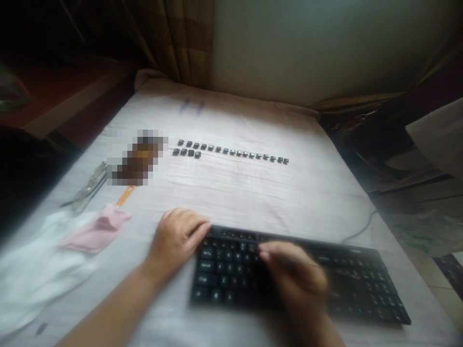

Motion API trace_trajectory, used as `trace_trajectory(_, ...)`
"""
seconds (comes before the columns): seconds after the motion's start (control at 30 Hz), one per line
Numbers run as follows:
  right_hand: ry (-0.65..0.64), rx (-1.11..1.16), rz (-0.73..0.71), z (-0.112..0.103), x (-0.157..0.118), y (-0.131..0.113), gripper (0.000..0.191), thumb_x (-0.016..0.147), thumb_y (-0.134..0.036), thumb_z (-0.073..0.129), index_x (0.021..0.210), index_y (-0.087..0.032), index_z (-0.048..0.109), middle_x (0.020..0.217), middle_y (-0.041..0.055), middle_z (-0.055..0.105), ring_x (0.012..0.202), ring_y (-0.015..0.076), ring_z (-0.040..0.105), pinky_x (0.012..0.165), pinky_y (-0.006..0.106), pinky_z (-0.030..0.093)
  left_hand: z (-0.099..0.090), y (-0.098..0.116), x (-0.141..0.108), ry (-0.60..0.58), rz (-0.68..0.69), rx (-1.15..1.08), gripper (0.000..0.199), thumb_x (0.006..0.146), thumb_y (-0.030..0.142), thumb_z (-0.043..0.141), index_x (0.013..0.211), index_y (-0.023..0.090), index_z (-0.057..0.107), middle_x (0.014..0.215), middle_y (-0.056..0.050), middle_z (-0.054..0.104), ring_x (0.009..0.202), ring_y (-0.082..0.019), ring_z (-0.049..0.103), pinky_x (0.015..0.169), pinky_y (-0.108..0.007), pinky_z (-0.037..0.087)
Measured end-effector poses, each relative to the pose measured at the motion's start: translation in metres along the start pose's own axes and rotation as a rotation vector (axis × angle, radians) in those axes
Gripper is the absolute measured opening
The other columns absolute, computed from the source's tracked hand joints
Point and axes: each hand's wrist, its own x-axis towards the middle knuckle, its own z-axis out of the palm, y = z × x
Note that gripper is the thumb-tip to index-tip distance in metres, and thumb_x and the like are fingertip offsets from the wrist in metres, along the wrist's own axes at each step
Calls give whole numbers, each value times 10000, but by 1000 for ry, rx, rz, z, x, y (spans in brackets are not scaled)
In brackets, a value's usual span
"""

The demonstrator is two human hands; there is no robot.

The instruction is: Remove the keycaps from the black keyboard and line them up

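Observation:
A black computer keyboard (231, 270) lies on the pale cloth in front of me, turned slightly clockwise. My left hand (179, 236) holds its upper left corner, with the thumb and fingertips against the edge. Over the upper key rows, my right hand (296, 270) is closed in a pinch, its fingertips by the number row. Blur hides what is in that pinch; a thin dark line shows along the fingers. Beyond the keyboard, loose black keycaps (232, 152) lie in a long row, with a shorter row of several keycaps (191, 153) below its left end.
Left of the keycaps are a pixelated brown patch (139, 161), an orange strip (126, 195), eyeglasses (90, 185), a pink cloth (97, 231) and a white cloth (43, 270). A cable (361, 229) runs from the keyboard's back. A reddish wooden surface (65, 91) stands at left.

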Motion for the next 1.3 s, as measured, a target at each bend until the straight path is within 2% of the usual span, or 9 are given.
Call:
trace_trajectory(0.33, -73, -4, -37, 5, 11, -3, 193, 796, -64, 708, 893, -230, 723, 780, 17, 765, 639, 171, 720, 600, 276, 619, -1, 1, 0, -7, -3, 1, 222, 959, 342, 513, 919, 238, 705, 872, -18, 732, 838, -202, 612, 801, -375, 409)
trace_trajectory(0.8, -141, 84, 193, 9, 21, 6, 56, 788, -169, 722, 794, -224, 726, 747, 9, 764, 638, 178, 721, 592, 288, 622, 0, 0, 0, -4, 5, 7, 213, 953, 340, 526, 921, 234, 708, 875, -16, 733, 835, -208, 615, 797, -374, 409)
trace_trajectory(1.17, -293, -58, -159, 8, 30, -2, 149, 881, -104, 599, 885, -238, 665, 722, -8, 740, 630, 151, 700, 587, 254, 576, 0, 0, 0, 5, -6, 10, 226, 949, 348, 518, 905, 240, 712, 877, -20, 741, 833, -205, 622, 800, -378, 422)
trace_trajectory(1.3, -299, -70, -135, 7, 31, -1, 135, 884, -109, 600, 863, -227, 661, 738, 2, 719, 641, 141, 681, 604, 245, 564, 0, 0, 0, 7, 8, 10, 221, 948, 347, 523, 904, 237, 709, 875, -19, 740, 833, -207, 623, 794, -378, 422)
